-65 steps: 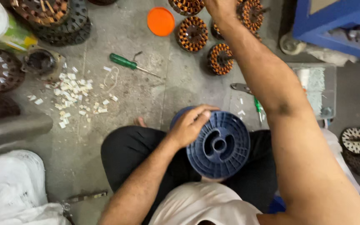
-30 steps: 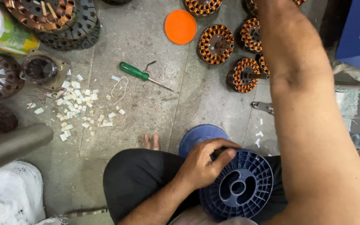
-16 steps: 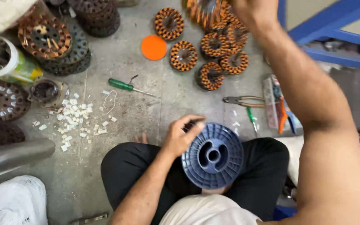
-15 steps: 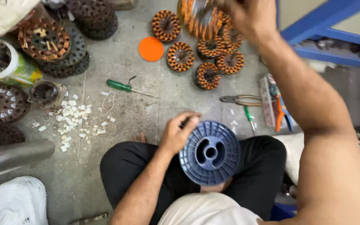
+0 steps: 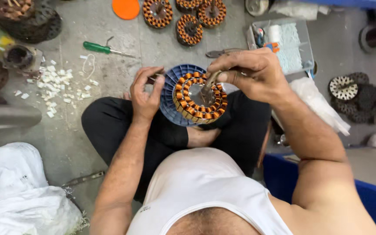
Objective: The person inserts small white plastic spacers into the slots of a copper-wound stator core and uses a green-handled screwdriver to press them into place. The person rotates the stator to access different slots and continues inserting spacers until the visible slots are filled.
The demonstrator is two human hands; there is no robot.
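right hand (image 5: 253, 72) holding wound stator (image 5: 200, 96), blue spool (image 5: 169, 93)

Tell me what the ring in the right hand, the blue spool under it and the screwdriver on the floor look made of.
Wound ring: glossy orange coils, likely enamelled copper wire on a metal core.
Blue spool: matte ribbed moulding, apparently plastic.
Screwdriver: shiny green handle, probably plastic; thin grey shaft, seemingly steel.

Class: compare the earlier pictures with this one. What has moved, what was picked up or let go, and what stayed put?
The right hand reached out to the wound stators on the floor, took one and brought it back; it now holds that stator by its shaft over the blue spool. The left hand stayed on the spool's edge in the lap. The screwdriver, orange lid and white scraps lie unmoved.
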